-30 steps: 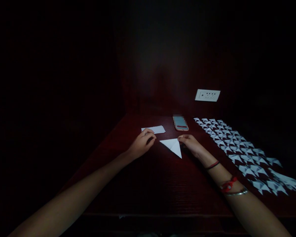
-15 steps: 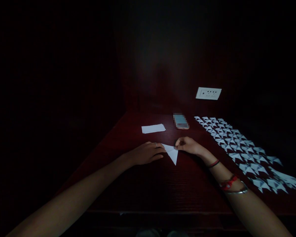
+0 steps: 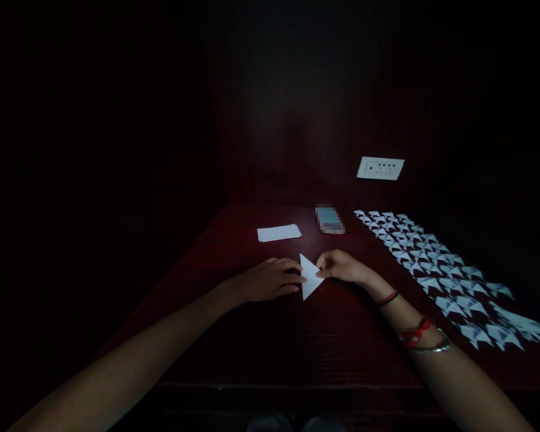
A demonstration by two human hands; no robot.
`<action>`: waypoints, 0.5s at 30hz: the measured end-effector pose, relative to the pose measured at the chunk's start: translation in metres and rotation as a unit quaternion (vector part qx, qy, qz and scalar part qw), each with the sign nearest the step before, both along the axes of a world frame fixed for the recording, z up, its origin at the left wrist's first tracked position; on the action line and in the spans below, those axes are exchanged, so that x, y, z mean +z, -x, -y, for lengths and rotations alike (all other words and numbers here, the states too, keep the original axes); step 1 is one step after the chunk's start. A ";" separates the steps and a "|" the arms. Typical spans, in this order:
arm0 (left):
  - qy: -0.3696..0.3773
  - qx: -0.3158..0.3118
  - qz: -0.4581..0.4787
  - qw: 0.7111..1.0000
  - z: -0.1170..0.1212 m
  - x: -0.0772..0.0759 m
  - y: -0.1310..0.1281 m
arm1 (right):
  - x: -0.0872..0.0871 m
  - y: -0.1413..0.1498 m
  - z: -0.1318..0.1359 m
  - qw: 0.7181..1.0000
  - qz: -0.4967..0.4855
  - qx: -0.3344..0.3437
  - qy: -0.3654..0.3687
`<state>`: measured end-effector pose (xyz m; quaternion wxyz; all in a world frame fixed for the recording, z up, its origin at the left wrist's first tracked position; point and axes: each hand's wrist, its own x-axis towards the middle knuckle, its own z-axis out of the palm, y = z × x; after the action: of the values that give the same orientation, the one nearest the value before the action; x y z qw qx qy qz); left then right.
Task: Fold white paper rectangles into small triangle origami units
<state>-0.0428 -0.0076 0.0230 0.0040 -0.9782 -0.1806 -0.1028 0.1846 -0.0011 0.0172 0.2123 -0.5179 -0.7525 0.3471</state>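
A white piece of paper folded into a triangle (image 3: 311, 278) lies on the dark red table between my hands, one point toward the right. My left hand (image 3: 272, 279), with a ring on one finger, reaches in from the left. Its fingers are stretched out and somewhat apart, the tips touching the triangle's left edge. At the right corner, my right hand (image 3: 341, 266) pinches the paper between thumb and curled fingers. Bracelets circle the right forearm.
Behind my hands lies a small stack of white paper (image 3: 279, 233), with a phone (image 3: 330, 219) beside it. Rows of folded white paper pieces (image 3: 432, 264) cover the table's right side, near a bundle of paper strips (image 3: 519, 322). A socket plate (image 3: 380, 168) is on the wall.
The paper triangle has turned: its point faced toward me and now faces right, with a straight edge along my left fingertips. Both hands have stayed nearly in place.
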 end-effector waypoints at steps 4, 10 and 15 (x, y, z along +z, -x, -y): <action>0.038 -0.019 0.007 0.999 0.000 0.003 0.002 | -0.004 0.004 -0.001 0.995 -0.083 -0.032 0.040; 0.095 -0.042 0.012 0.994 0.002 0.010 0.002 | -0.001 0.010 0.001 0.982 -0.156 -0.071 0.085; 0.092 -0.036 0.033 0.995 0.001 0.007 0.000 | 0.005 0.013 0.005 0.970 -0.193 -0.106 0.100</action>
<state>-0.0429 -0.0085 0.0304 -0.0956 -0.9764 -0.1537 -0.1180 0.1721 -0.0061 0.0224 0.3368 -0.5365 -0.5995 0.4892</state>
